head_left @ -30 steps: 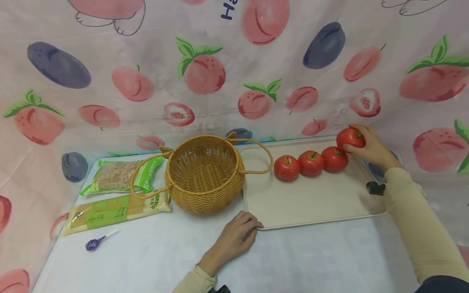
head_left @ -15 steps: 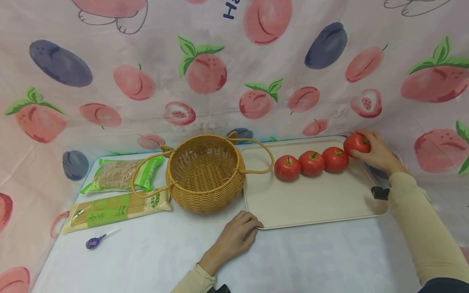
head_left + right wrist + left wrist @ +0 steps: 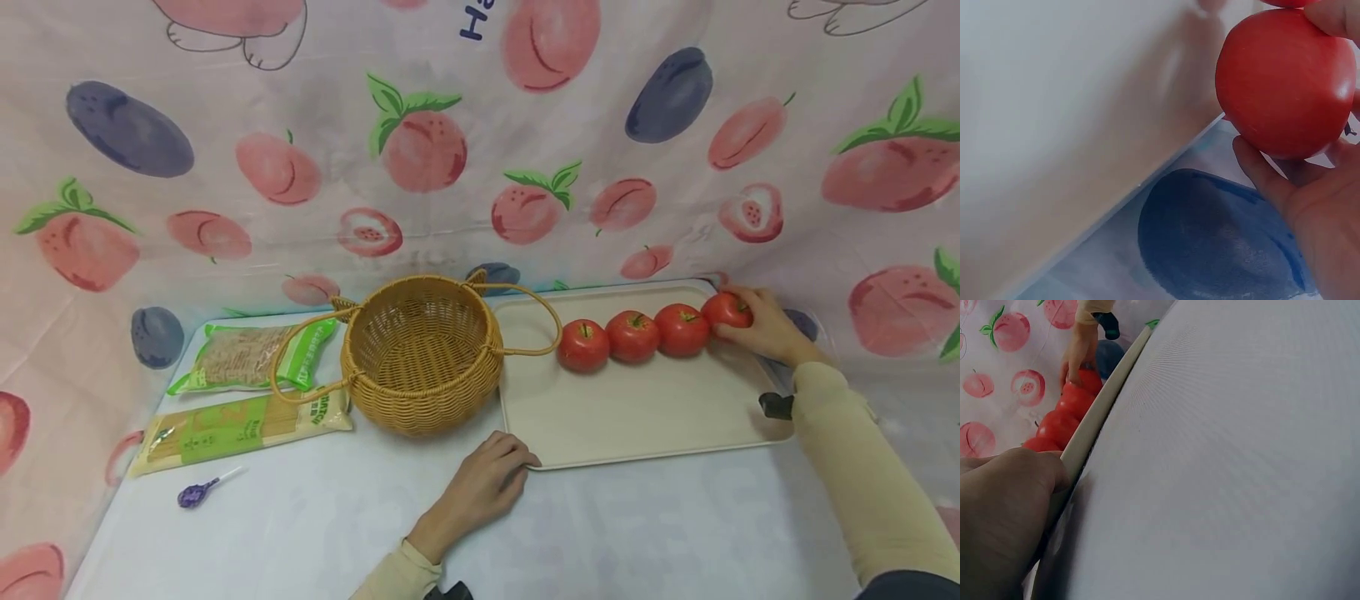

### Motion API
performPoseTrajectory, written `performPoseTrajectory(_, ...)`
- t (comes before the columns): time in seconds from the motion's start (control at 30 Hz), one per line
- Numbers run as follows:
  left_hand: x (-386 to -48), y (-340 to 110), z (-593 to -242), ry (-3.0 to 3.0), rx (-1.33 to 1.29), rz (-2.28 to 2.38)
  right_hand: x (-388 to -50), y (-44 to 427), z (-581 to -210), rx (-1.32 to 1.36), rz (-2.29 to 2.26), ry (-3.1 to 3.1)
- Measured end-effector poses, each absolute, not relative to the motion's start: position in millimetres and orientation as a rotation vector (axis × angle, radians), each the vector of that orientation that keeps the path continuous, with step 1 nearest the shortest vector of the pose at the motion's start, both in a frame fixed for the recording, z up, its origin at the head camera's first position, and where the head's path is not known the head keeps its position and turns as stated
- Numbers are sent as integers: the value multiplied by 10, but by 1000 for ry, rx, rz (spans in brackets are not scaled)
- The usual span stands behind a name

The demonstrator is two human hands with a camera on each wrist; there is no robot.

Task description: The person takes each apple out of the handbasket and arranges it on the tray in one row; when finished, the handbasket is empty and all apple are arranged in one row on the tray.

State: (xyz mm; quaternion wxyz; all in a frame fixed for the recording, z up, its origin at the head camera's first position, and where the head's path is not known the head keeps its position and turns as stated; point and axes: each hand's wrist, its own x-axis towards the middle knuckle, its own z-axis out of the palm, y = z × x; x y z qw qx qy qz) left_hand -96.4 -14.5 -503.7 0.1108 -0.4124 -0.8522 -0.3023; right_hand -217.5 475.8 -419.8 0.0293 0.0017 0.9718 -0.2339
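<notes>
In the head view, a row of red apples (image 3: 632,336) lies along the back of a beige tray (image 3: 645,412). At the row's right end, my right hand (image 3: 768,327) grips the last apple (image 3: 727,311), which touches its neighbour. The right wrist view shows that apple (image 3: 1285,84) between thumb and fingers, close by the tray wall. My left hand (image 3: 480,490) holds the tray's near left corner, fingers bent at the rim; the left wrist view shows this hand (image 3: 1007,506) against the tray edge (image 3: 1100,406). Its fingertips are partly hidden.
A wicker basket (image 3: 420,412) with two raised handles stands left of the tray, one handle reaching over it. Further left lie a green-edged food bag (image 3: 243,357), a pack of noodles (image 3: 243,427) and a purple lollipop (image 3: 197,493). A fruit-print cloth (image 3: 450,233) rises behind.
My right hand has lowered the apple from behind the row to its right end. The other apples have shifted slightly left. My left hand has stayed at the tray corner.
</notes>
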Motion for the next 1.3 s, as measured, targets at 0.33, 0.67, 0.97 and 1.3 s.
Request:
performPoseTrajectory(0.33, -961, -162, -5022, -2512, -1213, -901, -2164, 4727, -4295, -33, -678, 2960)
performPoseTrajectory(0.67, -960, -178, -5012, -2519, -1199, -888, -2228, 4673, -4272, 21, -728, 2854)
performPoseTrajectory(0.97, -971, -180, -5021, -2529, -1203, -909, -2244, 4662, -4267, 53, -790, 2794)
performPoseTrajectory(1.3, -991, -259, -4971, -2573, -1169, -1002, -2207, 4598, -4306, 20, -839, 2854)
